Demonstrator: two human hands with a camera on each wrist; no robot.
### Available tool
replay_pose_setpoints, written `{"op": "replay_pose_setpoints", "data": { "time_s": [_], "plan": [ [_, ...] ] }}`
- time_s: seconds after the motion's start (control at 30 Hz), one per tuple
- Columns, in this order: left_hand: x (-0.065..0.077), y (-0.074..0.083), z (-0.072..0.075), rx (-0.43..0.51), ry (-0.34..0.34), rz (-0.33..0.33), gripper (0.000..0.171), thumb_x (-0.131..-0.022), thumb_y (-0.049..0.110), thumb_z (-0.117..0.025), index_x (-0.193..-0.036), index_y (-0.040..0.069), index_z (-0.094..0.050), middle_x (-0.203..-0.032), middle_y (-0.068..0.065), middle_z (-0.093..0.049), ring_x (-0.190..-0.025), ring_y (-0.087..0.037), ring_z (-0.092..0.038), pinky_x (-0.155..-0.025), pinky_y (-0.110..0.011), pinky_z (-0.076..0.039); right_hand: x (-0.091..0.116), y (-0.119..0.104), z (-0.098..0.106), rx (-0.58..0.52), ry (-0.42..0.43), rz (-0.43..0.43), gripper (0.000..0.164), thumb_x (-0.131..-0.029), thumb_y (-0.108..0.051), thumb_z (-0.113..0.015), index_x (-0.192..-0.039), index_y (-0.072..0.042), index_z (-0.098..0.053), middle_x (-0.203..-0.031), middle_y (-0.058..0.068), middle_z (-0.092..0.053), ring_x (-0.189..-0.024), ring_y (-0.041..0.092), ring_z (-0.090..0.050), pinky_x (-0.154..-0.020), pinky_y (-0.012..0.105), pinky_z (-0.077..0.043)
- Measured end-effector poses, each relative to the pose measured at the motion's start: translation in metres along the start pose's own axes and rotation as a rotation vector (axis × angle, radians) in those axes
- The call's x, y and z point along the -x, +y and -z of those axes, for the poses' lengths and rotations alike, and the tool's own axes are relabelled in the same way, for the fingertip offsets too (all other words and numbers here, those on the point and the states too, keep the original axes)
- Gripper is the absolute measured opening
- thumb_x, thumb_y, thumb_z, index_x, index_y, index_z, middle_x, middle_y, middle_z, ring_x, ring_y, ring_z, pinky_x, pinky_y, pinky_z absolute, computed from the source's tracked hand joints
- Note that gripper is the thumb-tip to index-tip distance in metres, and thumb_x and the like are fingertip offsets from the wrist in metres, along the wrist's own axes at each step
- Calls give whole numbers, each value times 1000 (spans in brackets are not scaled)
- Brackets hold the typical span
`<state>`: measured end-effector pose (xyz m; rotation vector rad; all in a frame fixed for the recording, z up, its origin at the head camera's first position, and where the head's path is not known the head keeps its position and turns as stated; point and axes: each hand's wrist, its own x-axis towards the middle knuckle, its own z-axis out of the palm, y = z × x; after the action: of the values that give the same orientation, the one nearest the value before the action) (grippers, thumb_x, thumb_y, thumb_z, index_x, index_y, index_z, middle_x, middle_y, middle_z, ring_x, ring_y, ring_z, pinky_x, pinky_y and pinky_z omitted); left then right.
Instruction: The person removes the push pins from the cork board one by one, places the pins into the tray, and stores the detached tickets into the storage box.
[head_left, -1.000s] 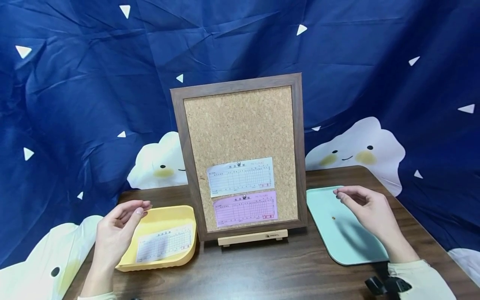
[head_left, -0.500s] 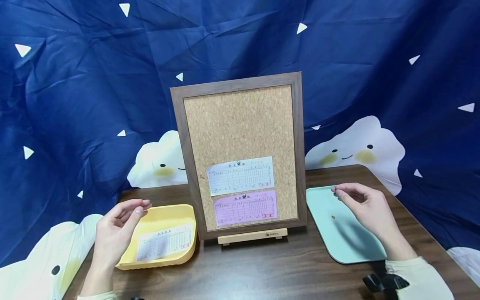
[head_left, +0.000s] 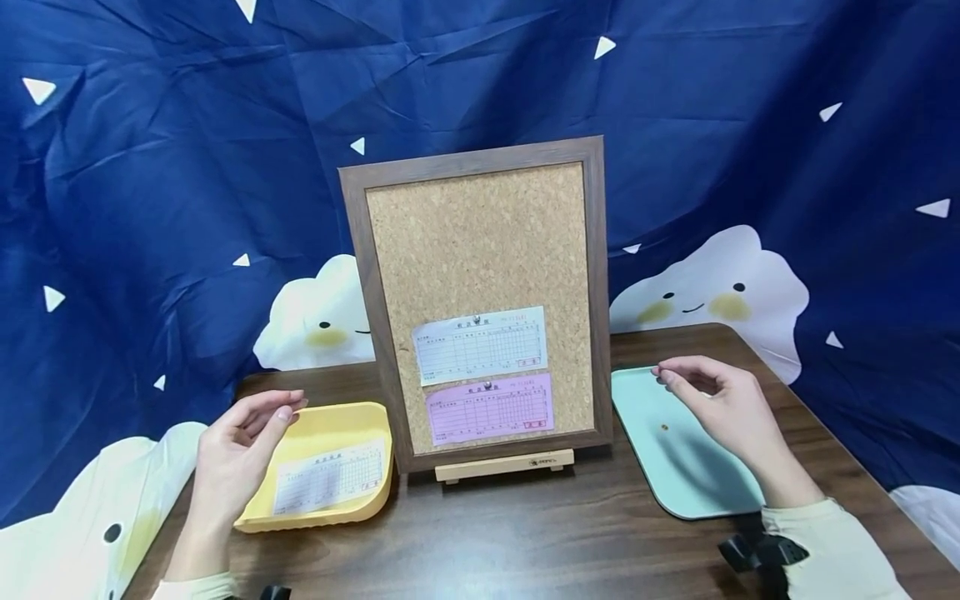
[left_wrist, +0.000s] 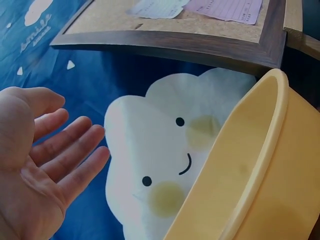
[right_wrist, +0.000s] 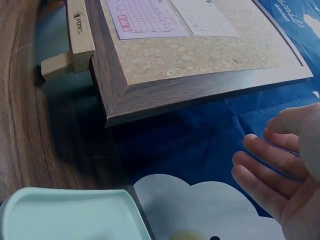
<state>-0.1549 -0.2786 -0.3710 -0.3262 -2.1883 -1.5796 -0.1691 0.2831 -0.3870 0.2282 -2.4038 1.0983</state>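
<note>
My left hand [head_left: 237, 454] hovers at the left edge of a yellow tray [head_left: 330, 417], fingers loosely bent and holding nothing. Inside that tray lies a white printed receipt slip [head_left: 330, 477]. Over a mint-green tray [head_left: 693, 492] on the right is my right hand [head_left: 726, 404], its fingers relaxed; the right wrist view shows nothing in them. On the green tray sits a tiny brass-coloured piece [head_left: 664, 427]. Between the hands stands a framed cork board [head_left: 480, 242]. A pale blue slip [head_left: 483, 346] and a purple slip [head_left: 491, 410] are pinned low on it, one above the other.
A light wooden stand [head_left: 504, 467] supports the board on the dark wooden table [head_left: 525, 533]. Behind the table hangs a blue curtain [head_left: 480, 75] with white clouds and triangles. A black wrist strap [head_left: 765, 552] circles the right sleeve.
My right hand has drifted slightly left over the green tray. The left hand keeps nearly the same place and pose. The head view has tilted a little, shifting the scene upward.
</note>
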Motion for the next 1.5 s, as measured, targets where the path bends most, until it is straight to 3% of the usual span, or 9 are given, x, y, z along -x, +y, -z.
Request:
{"op": "replay_pose_setpoints", "data": {
  "time_s": [0.4,0.63,0.83,1.17,1.5],
  "plan": [
    [-1,3,-7,13,-27,-9,26,-91,3,-62,-116,-3,-62,-115,-25,-63,-97,-17,-68,-86,-24,-52,-4,-8,-3,-33,-8,9,13,-90,-19,-66,-102,-15,-71,-97,4,-73,-83,-7,-63,-70,8,-48],
    [0,1,-10,-1,-32,-11,26,-91,6,-63,-116,0,-63,-113,-20,-65,-101,-28,-65,-86,-24,-51,-6,-11,-5,-44,-15,28,13,-91,-20,-66,-102,-17,-71,-97,1,-73,-84,-5,-65,-68,10,-48],
    [-3,2,-14,-4,-31,-24,26,-91,7,-63,-116,1,-63,-113,-21,-65,-101,-23,-66,-86,-23,-51,-9,-15,-6,-66,-27,35,12,-91,-21,-65,-101,-17,-71,-96,-1,-73,-84,-1,-66,-69,10,-49],
    [-5,3,-23,66,-36,-21,26,-91,6,-63,-116,1,-64,-114,-19,-66,-103,-24,-65,-88,-26,-51,-13,-23,-11,-114,-29,59,13,-91,-13,-65,-102,-14,-71,-98,5,-73,-84,-1,-66,-70,11,-50],
    [-8,3,-27,47,-48,-24,25,-92,9,-62,-116,2,-63,-115,-18,-66,-105,-20,-65,-88,-23,-51,-9,-49,-11,-120,-53,62,11,-91,-7,-64,-100,-5,-70,-96,11,-72,-84,2,-67,-71,10,-49]
  ]
}}
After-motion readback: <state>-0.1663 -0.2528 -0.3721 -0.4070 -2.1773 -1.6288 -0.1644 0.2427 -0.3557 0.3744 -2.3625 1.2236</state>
